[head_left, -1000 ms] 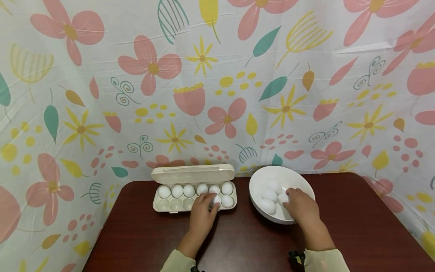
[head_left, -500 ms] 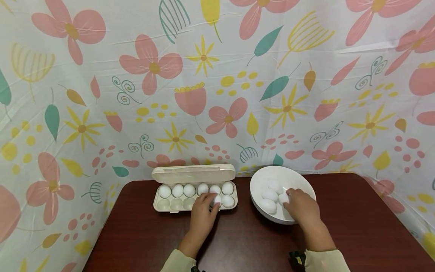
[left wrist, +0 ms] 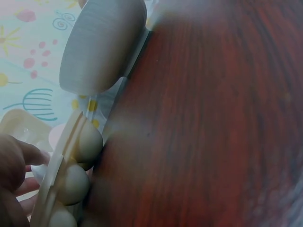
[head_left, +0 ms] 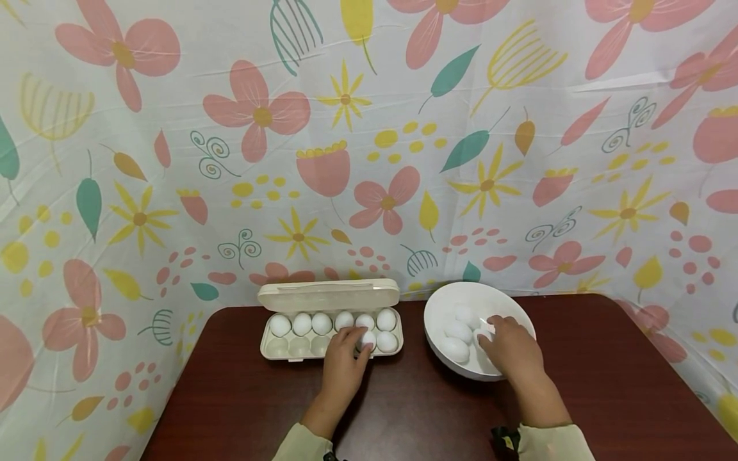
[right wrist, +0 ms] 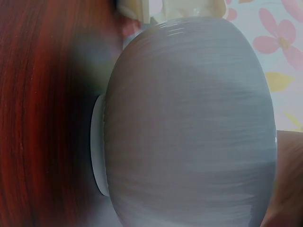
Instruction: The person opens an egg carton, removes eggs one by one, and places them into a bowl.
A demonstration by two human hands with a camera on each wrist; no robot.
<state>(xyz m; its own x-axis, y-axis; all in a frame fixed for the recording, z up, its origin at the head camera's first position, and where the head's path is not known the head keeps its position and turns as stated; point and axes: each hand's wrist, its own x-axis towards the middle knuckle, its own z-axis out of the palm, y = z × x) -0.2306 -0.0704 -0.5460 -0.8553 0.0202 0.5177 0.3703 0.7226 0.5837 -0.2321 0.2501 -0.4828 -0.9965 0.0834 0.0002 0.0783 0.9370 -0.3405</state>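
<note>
My left hand (head_left: 344,358) reaches over an open cream egg carton (head_left: 295,360), thumb and fingers around a white egg (head_left: 367,339) in the front row. In the left wrist view, that egg (left wrist: 39,171) shows between the fingers, just behind the carton's side. White eggs fill the back row, and another egg (head_left: 387,341) sits at the front right. My right hand (head_left: 512,349) is inside a white bowl (head_left: 510,301), thumb and fingertips on an egg (head_left: 482,334) partly hidden by them. Several more eggs (head_left: 458,331) lie beside it. The bowl's outer wall (right wrist: 189,118) blocks most of the right wrist view.
Upright behind the carton's tray stands its lid (head_left: 328,296). Cups at the front left of the carton (head_left: 298,346) hold no eggs. The dark red-brown table (head_left: 421,416) ends against a flower-patterned cloth (head_left: 369,128) at the back.
The right hand's fingers have shifted slightly on the egg in the bowl, and that egg has tilted a little. The left hand stays at the same egg in the carton.
</note>
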